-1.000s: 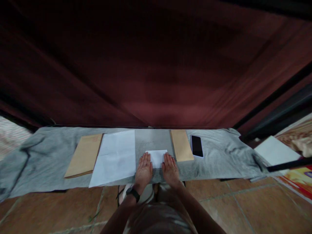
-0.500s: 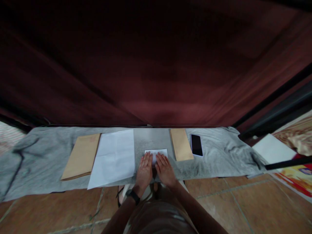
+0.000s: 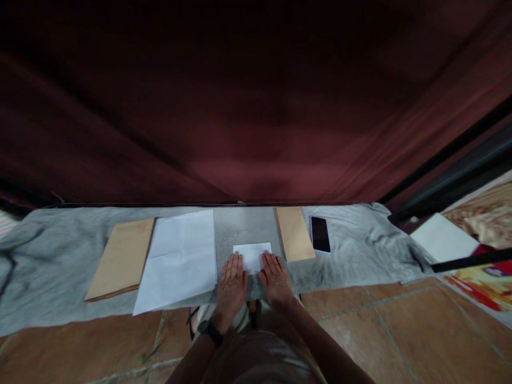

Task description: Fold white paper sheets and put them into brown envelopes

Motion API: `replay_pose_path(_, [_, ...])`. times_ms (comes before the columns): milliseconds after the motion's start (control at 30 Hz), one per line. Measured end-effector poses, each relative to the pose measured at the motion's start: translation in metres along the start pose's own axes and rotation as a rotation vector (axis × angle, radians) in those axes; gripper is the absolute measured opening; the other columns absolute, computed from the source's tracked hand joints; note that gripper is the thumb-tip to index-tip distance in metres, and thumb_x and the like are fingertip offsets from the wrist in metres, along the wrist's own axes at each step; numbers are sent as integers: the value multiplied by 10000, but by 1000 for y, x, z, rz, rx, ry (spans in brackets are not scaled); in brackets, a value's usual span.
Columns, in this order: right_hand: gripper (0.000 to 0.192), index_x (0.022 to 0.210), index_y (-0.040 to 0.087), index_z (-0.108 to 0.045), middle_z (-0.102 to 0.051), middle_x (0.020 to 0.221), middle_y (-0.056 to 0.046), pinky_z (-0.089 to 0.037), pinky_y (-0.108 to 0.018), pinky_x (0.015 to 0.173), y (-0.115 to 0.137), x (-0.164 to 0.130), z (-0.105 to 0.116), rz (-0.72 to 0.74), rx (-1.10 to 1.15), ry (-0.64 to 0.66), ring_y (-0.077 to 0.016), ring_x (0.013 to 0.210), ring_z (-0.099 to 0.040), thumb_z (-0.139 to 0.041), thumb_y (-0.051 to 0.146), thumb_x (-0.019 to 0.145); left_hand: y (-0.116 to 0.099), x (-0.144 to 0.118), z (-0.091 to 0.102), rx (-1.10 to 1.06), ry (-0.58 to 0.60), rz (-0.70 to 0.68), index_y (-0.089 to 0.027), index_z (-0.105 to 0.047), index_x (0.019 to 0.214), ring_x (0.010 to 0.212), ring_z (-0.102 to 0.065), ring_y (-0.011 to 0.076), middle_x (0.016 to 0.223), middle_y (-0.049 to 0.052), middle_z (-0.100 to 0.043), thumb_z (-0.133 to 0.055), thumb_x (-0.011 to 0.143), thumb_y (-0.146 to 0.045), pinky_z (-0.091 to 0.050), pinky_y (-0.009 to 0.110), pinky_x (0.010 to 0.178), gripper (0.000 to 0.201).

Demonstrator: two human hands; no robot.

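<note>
A person looks down at a long worktop draped in grey cloth, with a dark red curtain behind it. Both hands lie flat, palms down, side by side at the near edge. The left hand and right hand each have their fingers stretched out straight and close together, gripping nothing; the fingertips press on the near edge of a small folded white paper, probably to hold it flat on the cloth. A dark watch sits on the left wrist. From the folded paper, a large white sheet lies at nine o'clock, overhanging the worktop's near edge, and beyond it, overlapped by that sheet, a wide brown envelope. At two o'clock lies a narrow brown envelope, and just beside it, further right, a black phone, screen dark. Tiled floor shows below.
</note>
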State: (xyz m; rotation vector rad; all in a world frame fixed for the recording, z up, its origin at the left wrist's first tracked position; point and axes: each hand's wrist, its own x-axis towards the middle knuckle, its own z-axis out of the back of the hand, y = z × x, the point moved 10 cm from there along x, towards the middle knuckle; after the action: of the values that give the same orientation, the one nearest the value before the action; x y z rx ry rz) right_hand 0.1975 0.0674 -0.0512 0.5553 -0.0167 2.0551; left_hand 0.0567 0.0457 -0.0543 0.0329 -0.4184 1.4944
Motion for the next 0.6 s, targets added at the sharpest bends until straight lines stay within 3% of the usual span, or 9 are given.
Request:
replay_pose_path(333, [624, 1632, 94, -237, -457, 1588, -172, -350, -487, 1218, -11, -17, 11, 23, -41, -16, -274, 1483, -414, -400, 321, 1074, 5, -18, 10, 17, -63, 22, -41, -356, 1566, 1512, -372, 331, 1598, 226, -427, -359, 1035, -335, -377, 538, 1204, 607])
replay_pose_path(600, [618, 1637, 109, -225, -405, 1621, -169, -369, -484, 1204, -21, -26, 14, -16, 6, 47, -270, 1509, -375, -369, 325, 1076, 1, -14, 17, -5, -46, 17, -49, -277, 1598, 1542, -307, 331, 1621, 233, -387, -330, 1035, -290, -362, 556, 1216, 615])
